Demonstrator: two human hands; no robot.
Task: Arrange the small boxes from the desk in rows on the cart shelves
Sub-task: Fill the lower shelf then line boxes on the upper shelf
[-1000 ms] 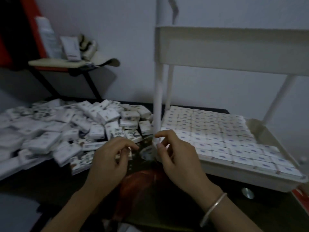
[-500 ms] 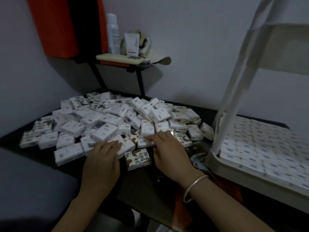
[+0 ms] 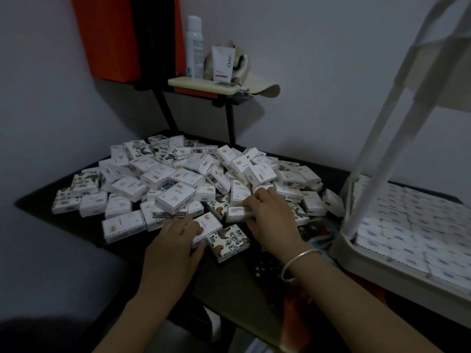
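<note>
Right grip (image 3: 272, 220) pinches one box (image 3: 237, 212); left grip (image 3: 175, 240) lies spread on another box (image 3: 207, 228).

Worktop (image 3: 229, 284): bare dark strip along the near edge, 6 to 8 o'clock; open approach.
Heap of small boxes (image 3: 178, 179): covers the middle from 9 through 12 to 2 o'clock; no lane through. At its 6 o'clock fringe, left hand (image 3: 175, 240) flat on one box, right hand (image 3: 272, 217) curled round a small box (image 3: 238, 212).
Cart post (image 3: 377, 159): slants up at 3 o'clock, just beside the heap.
Cart lower shelf (image 3: 356, 261): packed with rowed boxes, roofed by the upper shelf (image 3: 448, 80).
Wall-shelf struts (image 3: 230, 123): 12 o'clock, behind the heap.
</note>
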